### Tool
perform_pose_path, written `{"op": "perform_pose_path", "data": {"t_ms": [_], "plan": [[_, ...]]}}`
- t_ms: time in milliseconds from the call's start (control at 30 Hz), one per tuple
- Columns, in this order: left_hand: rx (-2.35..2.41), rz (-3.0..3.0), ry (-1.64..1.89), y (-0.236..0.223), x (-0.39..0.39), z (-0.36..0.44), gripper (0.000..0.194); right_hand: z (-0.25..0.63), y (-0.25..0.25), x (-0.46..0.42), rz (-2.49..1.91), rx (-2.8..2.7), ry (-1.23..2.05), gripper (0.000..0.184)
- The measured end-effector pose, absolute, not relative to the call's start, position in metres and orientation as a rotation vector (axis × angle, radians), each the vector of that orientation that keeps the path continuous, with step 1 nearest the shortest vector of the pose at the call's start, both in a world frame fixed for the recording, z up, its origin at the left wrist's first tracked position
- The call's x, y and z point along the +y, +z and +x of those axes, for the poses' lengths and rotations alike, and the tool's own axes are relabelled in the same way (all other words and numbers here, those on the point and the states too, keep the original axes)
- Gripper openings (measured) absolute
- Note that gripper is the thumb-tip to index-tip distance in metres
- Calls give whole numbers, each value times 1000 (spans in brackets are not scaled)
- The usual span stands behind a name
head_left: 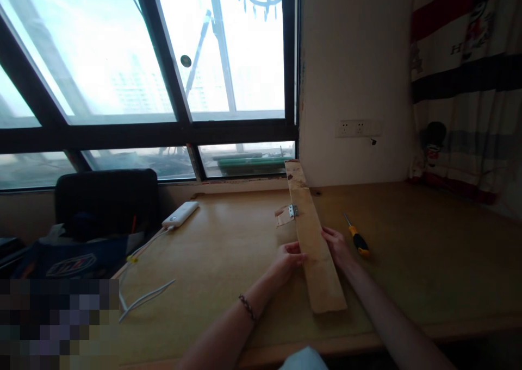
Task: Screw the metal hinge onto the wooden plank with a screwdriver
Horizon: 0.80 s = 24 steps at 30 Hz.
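A long narrow wooden plank (314, 239) lies on the wooden desk (228, 250), running from the window sill toward me. A small metal hinge (292, 211) is fixed at its left edge, joined to a small wooden piece (282, 217). My left hand (287, 259) rests against the plank's left edge, fingers curled onto it. My right hand (336, 245) presses the plank's right edge with its fingers bent over it. A screwdriver with a yellow and black handle (358, 239) lies just right of my right hand.
A white power bank (180, 214) with a white cable (142, 299) lies at the left of the desk. A black chair (106, 199) and a dark bag (69, 258) stand further left. A wall socket (355, 127) and a striped curtain (468, 87) are at the right.
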<state>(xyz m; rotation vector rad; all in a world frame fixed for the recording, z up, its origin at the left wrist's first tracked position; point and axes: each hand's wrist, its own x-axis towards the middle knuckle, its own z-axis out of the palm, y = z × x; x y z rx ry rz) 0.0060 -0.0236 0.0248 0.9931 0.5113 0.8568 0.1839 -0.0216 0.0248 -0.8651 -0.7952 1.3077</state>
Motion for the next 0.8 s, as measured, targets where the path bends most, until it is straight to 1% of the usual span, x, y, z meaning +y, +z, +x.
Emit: {"op": "perform_pose_path", "data": {"t_ms": [200, 400, 633, 800], "plan": [[555, 930, 792, 23, -17, 4, 45, 186, 9, -12, -856, -777, 1331, 37], [592, 900, 803, 11, -8, 2, 40, 183, 0, -2, -907, -842, 1292, 35], [593, 902, 800, 7, -4, 1, 37, 181, -2, 1, -912, -872, 1311, 35], [591, 900, 800, 6, 0, 0, 35, 178, 7, -5, -843, -911, 1363, 36]]}}
